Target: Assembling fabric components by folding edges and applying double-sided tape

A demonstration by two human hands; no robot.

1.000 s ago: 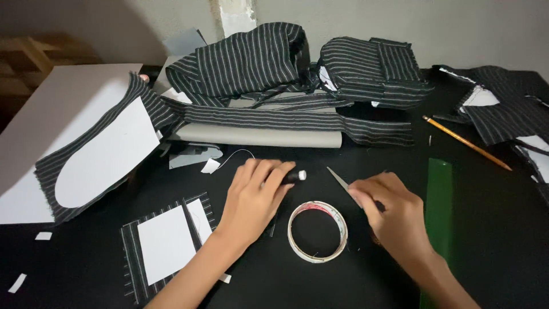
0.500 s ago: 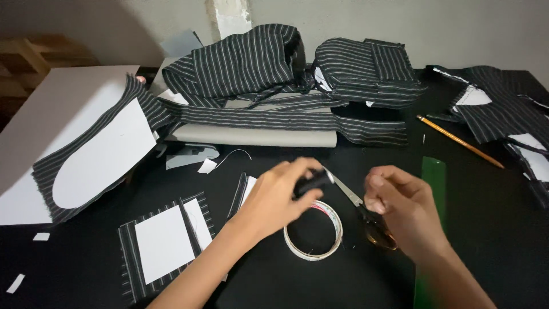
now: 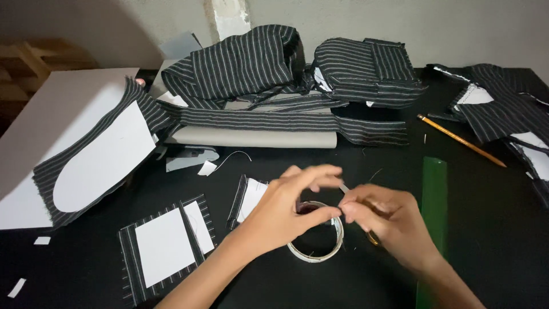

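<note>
The tape roll (image 3: 316, 240) lies flat on the black table (image 3: 492, 229), directly under and between the two hands, so neither has to travel to reach it; the left hand (image 3: 286, 214) sits over its left and near rim, with the thumb laid across the top of the ring, and is the nearer of the two. The right hand (image 3: 389, 223) hovers just beside the roll's right edge, fingers pinched closed on a slim pale strip whose tip pokes out toward the left fingertips (image 3: 329, 171); what the strip is cannot be told, and something yellowish shows under the palm. The left fingers curl in a loose arch above the ring, gripping nothing that can be seen, their tips almost meeting the right hand's pinch just above the roll's far side. The roll's open centre faces straight up. A green ruler (image 3: 433, 217) lies lengthwise, near to far, just right of the right hand. A striped patch (image 3: 166, 246) with white paper on it lies to the left, well apart from the hands.
</note>
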